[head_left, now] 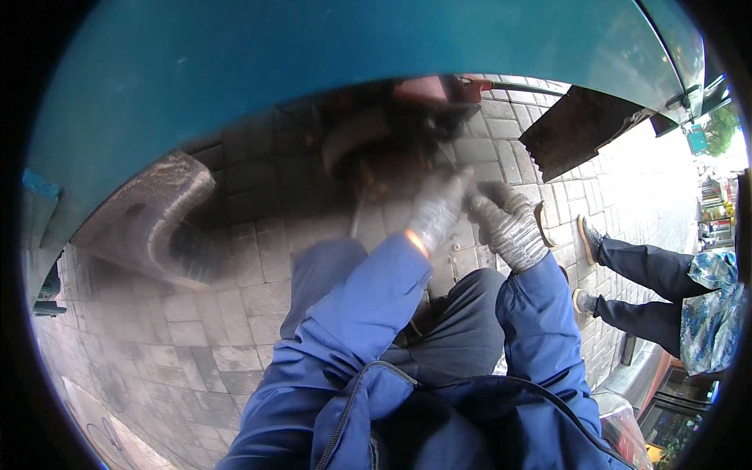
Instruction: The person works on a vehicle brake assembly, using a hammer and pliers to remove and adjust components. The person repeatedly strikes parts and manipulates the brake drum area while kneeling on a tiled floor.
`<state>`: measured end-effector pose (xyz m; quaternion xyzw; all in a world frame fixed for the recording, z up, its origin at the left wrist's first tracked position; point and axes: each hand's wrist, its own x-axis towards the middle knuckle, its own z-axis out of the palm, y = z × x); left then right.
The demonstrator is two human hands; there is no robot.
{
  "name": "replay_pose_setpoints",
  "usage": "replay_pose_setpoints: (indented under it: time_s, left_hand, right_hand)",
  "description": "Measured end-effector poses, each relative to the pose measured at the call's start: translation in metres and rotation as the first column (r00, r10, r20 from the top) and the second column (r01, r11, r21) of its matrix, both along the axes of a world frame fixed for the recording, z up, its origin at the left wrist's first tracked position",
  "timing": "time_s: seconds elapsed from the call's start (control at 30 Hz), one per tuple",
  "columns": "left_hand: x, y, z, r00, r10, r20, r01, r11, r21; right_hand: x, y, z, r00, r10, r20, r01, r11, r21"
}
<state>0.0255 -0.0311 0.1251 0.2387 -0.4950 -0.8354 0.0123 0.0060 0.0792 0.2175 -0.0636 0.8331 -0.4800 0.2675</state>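
Note:
My left hand (437, 210), in a grey knit glove, reaches forward under the teal vehicle body (329, 70) toward a rusty brown wheel hub (384, 157); motion blur hides what its fingers hold. My right hand (507, 225), also gloved, sits just right of it with fingers curled, close to the left fingertips. Whether it grips anything is hidden. Both arms wear blue jacket sleeves, and my knees in dark blue trousers are below the hands.
A removed tyre (149, 223) lies on the grey paving bricks at the left. A dark mud flap (576, 125) hangs at the upper right. Another person's legs and shoes (619, 266) stand at the right.

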Motion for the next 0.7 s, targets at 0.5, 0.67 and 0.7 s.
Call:
replay_pose_setpoints:
  time_s: [0.5, 0.67, 0.7]
  left_hand:
    - [-0.020, -0.008, -0.021, 0.999, 0.020, -0.048, -0.023, 0.998, -0.053]
    - [-0.029, -0.004, -0.049, 0.984, 0.066, -0.166, -0.113, 0.949, -0.295]
    - [-0.031, -0.002, -0.056, 0.975, 0.095, -0.202, -0.147, 0.955, -0.258]
  right_hand:
    - [-0.005, -0.007, -0.013, 0.999, -0.009, 0.041, 0.009, 1.000, -0.015]
    - [-0.008, 0.007, -0.032, 0.999, 0.042, 0.003, -0.042, 0.997, -0.060]
    - [-0.006, 0.009, -0.037, 0.997, -0.037, -0.065, 0.033, 0.998, -0.061]
